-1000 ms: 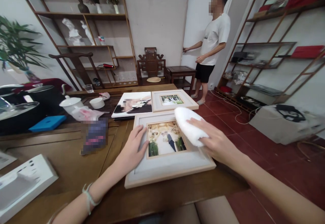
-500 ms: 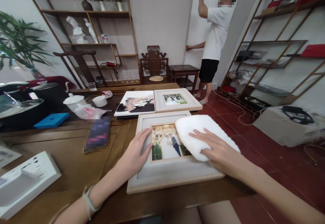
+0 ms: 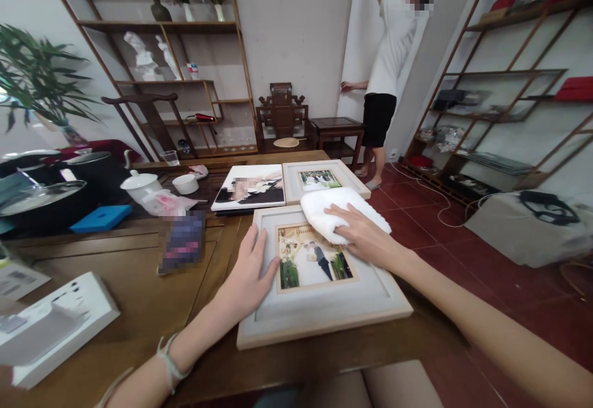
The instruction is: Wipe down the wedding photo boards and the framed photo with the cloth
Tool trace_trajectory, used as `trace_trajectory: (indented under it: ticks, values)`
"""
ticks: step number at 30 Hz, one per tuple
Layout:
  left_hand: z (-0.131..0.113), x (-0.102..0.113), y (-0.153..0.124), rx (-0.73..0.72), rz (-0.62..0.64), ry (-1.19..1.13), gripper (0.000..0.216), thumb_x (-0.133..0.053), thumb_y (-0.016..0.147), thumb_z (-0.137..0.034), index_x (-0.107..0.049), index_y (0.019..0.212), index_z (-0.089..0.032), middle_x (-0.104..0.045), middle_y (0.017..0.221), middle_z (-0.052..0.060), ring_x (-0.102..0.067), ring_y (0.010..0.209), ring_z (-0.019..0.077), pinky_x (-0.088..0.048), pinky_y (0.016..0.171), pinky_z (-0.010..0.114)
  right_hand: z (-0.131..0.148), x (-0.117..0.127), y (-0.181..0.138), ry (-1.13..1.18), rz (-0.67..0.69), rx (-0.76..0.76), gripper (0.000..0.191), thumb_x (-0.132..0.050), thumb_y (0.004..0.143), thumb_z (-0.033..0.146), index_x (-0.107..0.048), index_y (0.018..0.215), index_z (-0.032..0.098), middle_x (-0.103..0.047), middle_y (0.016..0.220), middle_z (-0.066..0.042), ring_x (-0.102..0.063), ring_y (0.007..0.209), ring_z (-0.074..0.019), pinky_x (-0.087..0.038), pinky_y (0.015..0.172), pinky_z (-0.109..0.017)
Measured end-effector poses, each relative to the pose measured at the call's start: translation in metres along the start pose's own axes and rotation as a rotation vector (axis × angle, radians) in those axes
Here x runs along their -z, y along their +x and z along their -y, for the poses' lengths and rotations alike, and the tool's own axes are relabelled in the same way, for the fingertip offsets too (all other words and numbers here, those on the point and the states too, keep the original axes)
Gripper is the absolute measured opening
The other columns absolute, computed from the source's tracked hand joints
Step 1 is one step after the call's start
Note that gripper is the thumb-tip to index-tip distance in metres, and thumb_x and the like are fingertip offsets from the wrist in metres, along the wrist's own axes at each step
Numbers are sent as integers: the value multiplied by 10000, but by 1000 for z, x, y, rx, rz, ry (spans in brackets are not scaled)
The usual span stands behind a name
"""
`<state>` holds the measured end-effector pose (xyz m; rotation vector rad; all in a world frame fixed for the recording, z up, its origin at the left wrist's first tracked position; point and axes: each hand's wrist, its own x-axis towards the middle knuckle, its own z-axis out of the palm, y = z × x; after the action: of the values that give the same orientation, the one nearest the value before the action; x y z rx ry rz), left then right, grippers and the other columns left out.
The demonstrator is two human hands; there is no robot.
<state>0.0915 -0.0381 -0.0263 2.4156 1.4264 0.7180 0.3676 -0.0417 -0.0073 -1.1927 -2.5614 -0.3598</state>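
A light wooden picture frame (image 3: 324, 324) lies flat before me, with a wedding photo (image 3: 319, 263) of a couple set in its pale mat. My left hand (image 3: 248, 272) rests on the frame's left border, fingers stretched out and thumb apart. Under my right hand (image 3: 364, 232) is a folded white fluffy cloth (image 3: 322, 210), gripped by bent fingers and pressed on the frame's upper right part. The cloth covers that corner. Behind are a second framed photo (image 3: 317, 179) and a black-and-white portrait print (image 3: 248, 186).
The wooden table (image 3: 185, 309) carries a white tray-like box (image 3: 69, 328), a blue box (image 3: 102, 218), a dark pouch (image 3: 183, 241), a white teapot (image 3: 139, 184) and a lidded pan (image 3: 44, 201). A person (image 3: 386, 56) stands beyond by the wall, arm raised.
My right hand and the cloth have moved left and away from me, up to the frame's far edge, baring the photo's right side. The person behind has raised an arm higher.
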Motion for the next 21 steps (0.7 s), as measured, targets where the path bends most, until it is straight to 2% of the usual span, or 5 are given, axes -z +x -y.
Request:
trace_trajectory:
  ticks: [2, 8, 12, 17, 21]
  values:
    - [-1, 0, 1, -5, 12, 18, 552, -417, 859, -370, -333, 1329, -92, -229, 1454, 200, -171, 1348, 309, -200, 1078, 481, 2, -3, -1, -14, 2, -16, 332, -445, 626, -62, -596, 856, 124, -474, 1286, -194, -312, 1279, -300, -289, 1012, -535]
    - [-9, 3, -1, 6, 57, 31, 548, -369, 867, -336, -353, 1302, -2, -243, 1440, 237, -193, 1343, 298, -199, 1088, 459, 11, 1, -12, -78, 16, -60, 319, -460, 646, -7, -592, 916, 98, -520, 1202, -234, -448, 1179, -292, -317, 1003, -487]
    - [-9, 0, -3, 15, 33, 35, 529, -327, 873, -276, -358, 1289, 49, -248, 1430, 256, -207, 1340, 296, -194, 1097, 440, 42, 17, -31, -53, 24, -77, 362, -447, 603, -5, -608, 898, 129, -558, 1180, -194, -466, 1164, -287, -328, 1002, -479]
    - [-7, -1, -2, 1, 18, 45, 502, -303, 882, -255, -359, 1299, 17, -243, 1441, 232, -216, 1340, 279, -199, 1097, 434, 96, 41, -60, 27, -52, -69, 359, -442, 555, 47, -609, 836, 195, -606, 1143, -124, -532, 1083, -278, -403, 933, -463]
    - [-6, 0, 0, -25, 37, 59, 503, -312, 877, -260, -384, 1283, 30, -300, 1417, 231, -250, 1330, 276, -212, 1097, 419, 105, 40, -67, 97, -76, -84, 343, -433, 560, 60, -603, 819, 207, -566, 1216, -93, -440, 1190, -259, -333, 1005, -465]
